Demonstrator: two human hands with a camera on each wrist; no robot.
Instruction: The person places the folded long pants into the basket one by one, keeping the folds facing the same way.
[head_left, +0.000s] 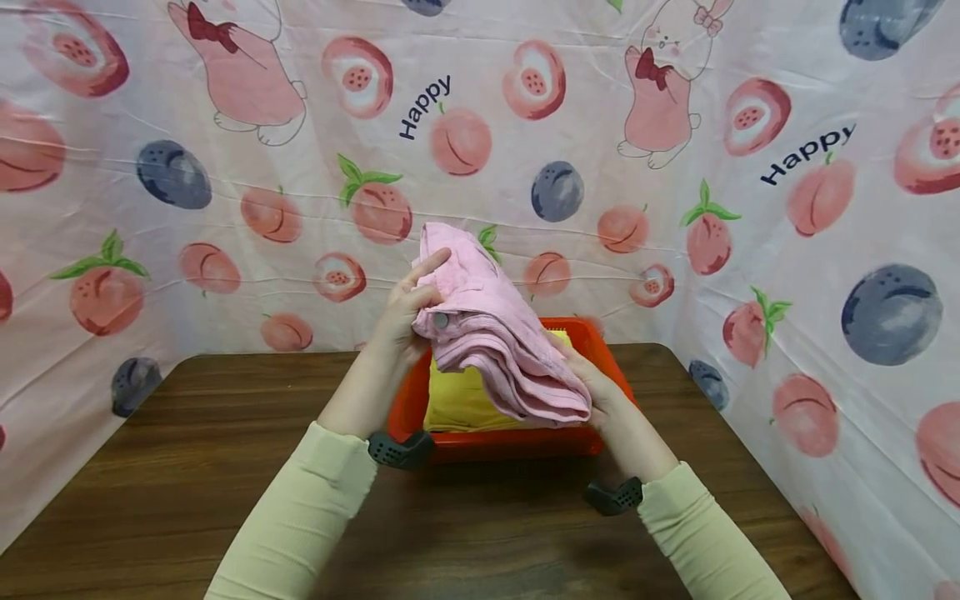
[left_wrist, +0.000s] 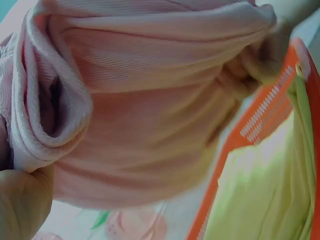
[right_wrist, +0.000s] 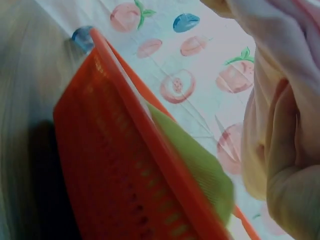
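Note:
A folded pink garment (head_left: 506,333) with a round metal button is held up in the air above the basket, its layered folds facing me. My left hand (head_left: 405,312) grips its left end near the button, thumb and fingers around the cloth. My right hand (head_left: 596,387) holds the lower right end, with some fingers hidden by the fabric. In the left wrist view the rolled layers of the garment (left_wrist: 140,110) fill most of the picture. From the right wrist, my right hand (right_wrist: 287,165) shows against the cloth's underside.
Below the garment stands an orange plastic basket (head_left: 517,446) on a dark wooden table (head_left: 247,442). Folded yellow cloth (head_left: 457,400) lies inside it. A fruit-and-rabbit printed sheet (head_left: 465,200) hangs behind the table and along both sides.

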